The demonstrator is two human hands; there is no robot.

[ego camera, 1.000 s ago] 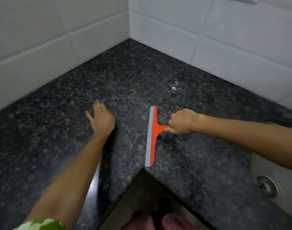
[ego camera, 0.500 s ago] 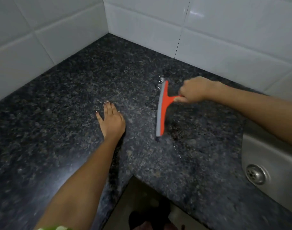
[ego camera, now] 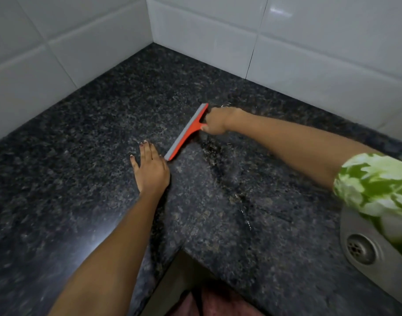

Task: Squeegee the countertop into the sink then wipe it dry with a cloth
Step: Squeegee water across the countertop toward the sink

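A red squeegee (ego camera: pixel 188 132) with a grey rubber blade lies slanted on the dark speckled granite countertop (ego camera: pixel 81 156), its blade edge down on the stone. My right hand (ego camera: pixel 217 120) is shut on its short handle. My left hand (ego camera: pixel 151 168) rests flat on the counter with fingers spread, its fingertips just beside the blade's near end. A thin wet streak (ego camera: pixel 243 208) runs across the stone toward the steel sink (ego camera: pixel 350 226) at the right edge, whose drain (ego camera: pixel 358 248) shows. No cloth is in view.
White tiled walls (ego camera: pixel 218 42) meet in a corner behind the counter. The counter is L-shaped with an inner front corner (ego camera: pixel 181 249) near me. My green patterned sleeve (ego camera: pixel 378 185) overhangs the sink.
My right hand has carried the squeegee toward the back wall and turned it from nearly upright in view to a diagonal. Its near end now lies next to my left hand, which stayed flat.
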